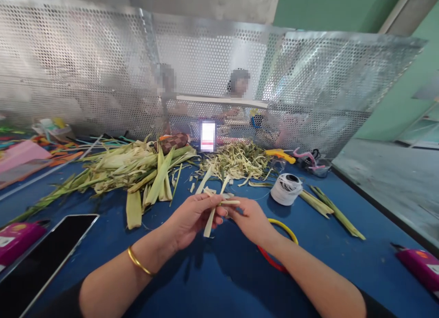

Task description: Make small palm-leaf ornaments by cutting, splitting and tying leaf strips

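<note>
My left hand (188, 219), wearing a gold bangle (139, 262), pinches pale corn husk strips (209, 225) at the middle of the table. The strips cross one another between my hands, one hanging downward and others sticking up and to the right. My right hand (253, 221) meets the left from the other side, its fingers closed at the crossing; some of its fingertips are hidden. Under my right forearm lies a red and yellow ring (290, 231), partly covered. To its upper right stands a spool of white thread (285, 194).
A heap of corn husks (123, 167) lies left, shredded husk (240, 160) behind my hands. A lit screen (207, 136) stands at the back. A phone (48, 263) and magenta packs are near the edges. Yellow-handled scissors (281, 155) lie back right, before a perforated metal screen (212, 48).
</note>
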`<state>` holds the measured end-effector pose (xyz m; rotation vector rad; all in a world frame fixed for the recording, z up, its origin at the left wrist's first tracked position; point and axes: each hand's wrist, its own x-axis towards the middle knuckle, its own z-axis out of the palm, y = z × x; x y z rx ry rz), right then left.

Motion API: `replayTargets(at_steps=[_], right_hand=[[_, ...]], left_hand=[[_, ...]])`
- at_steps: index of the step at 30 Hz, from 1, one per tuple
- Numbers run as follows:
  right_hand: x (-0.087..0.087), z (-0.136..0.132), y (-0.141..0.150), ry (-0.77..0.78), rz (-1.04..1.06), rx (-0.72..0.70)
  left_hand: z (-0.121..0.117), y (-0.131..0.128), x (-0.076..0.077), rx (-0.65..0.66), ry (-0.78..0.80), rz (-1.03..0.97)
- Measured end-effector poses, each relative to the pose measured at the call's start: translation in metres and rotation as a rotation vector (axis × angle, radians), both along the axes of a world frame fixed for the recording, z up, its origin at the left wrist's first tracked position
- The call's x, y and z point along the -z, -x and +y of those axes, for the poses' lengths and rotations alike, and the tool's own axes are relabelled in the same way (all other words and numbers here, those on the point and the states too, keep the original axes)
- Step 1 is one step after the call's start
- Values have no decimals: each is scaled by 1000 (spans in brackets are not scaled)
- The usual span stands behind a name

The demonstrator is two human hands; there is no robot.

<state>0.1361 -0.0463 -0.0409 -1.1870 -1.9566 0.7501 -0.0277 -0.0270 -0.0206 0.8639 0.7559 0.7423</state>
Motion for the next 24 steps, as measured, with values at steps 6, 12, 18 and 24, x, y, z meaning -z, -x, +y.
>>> replayTargets(at_steps=[6, 12, 18, 24], right_hand=[[-9, 9, -19, -28, -105, 180], [-48, 4, -88, -461, -176, 633], [-39, -16, -144, -528, -241, 960], [-19, -17, -163, -381, -379, 1015]], left_hand=[[3, 8, -15, -191, -115, 150], [10, 12, -20, -288, -308, 388], [5, 4, -1, 63, -537, 639], [-5, 3, -3, 478, -867, 855]])
